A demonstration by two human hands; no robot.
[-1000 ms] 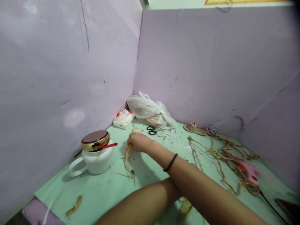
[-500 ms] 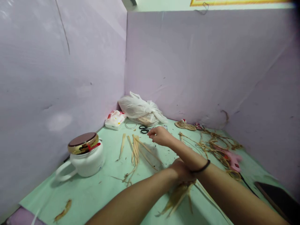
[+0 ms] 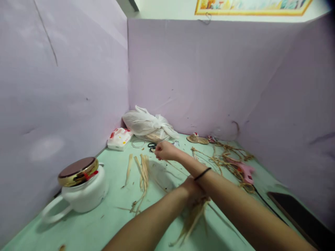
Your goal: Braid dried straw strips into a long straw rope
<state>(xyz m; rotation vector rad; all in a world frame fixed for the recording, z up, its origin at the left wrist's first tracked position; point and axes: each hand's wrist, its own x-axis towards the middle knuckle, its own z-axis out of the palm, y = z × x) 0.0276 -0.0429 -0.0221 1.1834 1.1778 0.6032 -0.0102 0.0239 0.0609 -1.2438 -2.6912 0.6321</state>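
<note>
My left hand (image 3: 195, 191) is closed round a bundle of dried pale strips (image 3: 193, 218), whose loose ends fan out below it toward the front. Crossing above it, my right arm with a black band (image 3: 202, 173) reaches to the left. My right hand (image 3: 166, 151) is closed, beside and partly over the black-handled scissors (image 3: 151, 145); whatever its fingers pinch is too small to make out. Nearby on the green tabletop (image 3: 110, 223) lie more pale strips (image 3: 142, 172) and a single flat strip (image 3: 128, 169).
A white mug (image 3: 85, 195) with a gold-rimmed lid stands at left. Behind are a tissue pack (image 3: 119, 139), a white plastic bag (image 3: 149, 123) and a woven piece (image 3: 197, 139). Tangled twine (image 3: 230, 153), a pink glue gun (image 3: 246, 172) and a dark phone (image 3: 293, 212) lie right.
The view has shifted, so things appear further left. My right hand has moved slightly left, nearer the scissors, with its fingers more curled. My left hand still holds the bundle.
</note>
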